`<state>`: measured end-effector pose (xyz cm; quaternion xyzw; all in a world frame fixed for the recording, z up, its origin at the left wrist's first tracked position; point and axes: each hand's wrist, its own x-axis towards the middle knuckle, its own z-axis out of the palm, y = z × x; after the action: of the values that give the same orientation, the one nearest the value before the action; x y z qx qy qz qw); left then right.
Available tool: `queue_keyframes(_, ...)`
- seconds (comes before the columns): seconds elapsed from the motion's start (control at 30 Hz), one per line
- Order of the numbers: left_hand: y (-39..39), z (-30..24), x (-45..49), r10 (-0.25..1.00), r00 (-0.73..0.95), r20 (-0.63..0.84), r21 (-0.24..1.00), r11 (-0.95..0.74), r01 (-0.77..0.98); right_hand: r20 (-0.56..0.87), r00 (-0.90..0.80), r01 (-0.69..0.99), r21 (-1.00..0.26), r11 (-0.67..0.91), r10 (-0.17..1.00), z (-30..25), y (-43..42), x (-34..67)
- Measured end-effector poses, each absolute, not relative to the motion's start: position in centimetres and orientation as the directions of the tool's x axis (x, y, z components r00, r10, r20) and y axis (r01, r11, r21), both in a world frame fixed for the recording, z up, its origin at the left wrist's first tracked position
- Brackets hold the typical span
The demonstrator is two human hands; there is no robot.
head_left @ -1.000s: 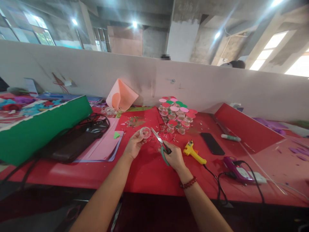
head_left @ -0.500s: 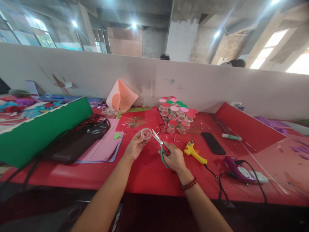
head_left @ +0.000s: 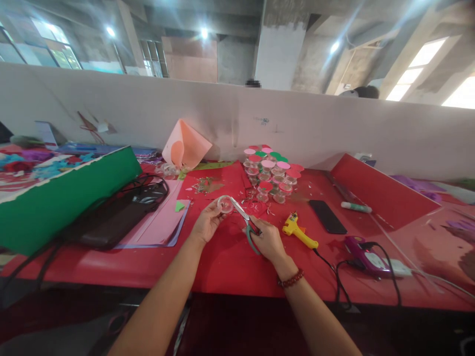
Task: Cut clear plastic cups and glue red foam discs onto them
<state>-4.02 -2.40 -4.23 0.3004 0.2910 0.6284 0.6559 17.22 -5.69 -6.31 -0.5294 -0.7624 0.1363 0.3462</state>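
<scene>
Left hand [head_left: 206, 225]: pinching the clear round plastic piece [head_left: 224, 204] by its rim, over the tabletop [head_left: 222, 269].
Right hand [head_left: 268, 242]: curled around the scissors [head_left: 247, 219], blades [head_left: 239, 207] at the piece's right edge as I see it.
Front edge [head_left: 237, 292]: I see the tabletop reaching it between both forearms [head_left: 174, 277]; the yellow glue gun [head_left: 299, 234] sits just right of the right hand.
Partition [head_left: 148, 109]: faint writing [head_left: 264, 120] I cannot read.

scissor handles [head_left: 250, 238] pt. hidden by r. grip [head_left: 268, 240], green board [head_left: 89, 198] cut off l., wall scribble [head_left: 262, 120] illeg.
</scene>
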Motion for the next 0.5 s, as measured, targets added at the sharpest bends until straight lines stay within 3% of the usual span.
queue_keyframes(0.5, -2.41, -4.16, -4.24, 0.998, 0.039, -0.04, 0.728, 0.056, -0.683, 0.363, -0.258, 0.604, -0.663, 0.442, 0.896, -6.02, -5.82, 17.14)
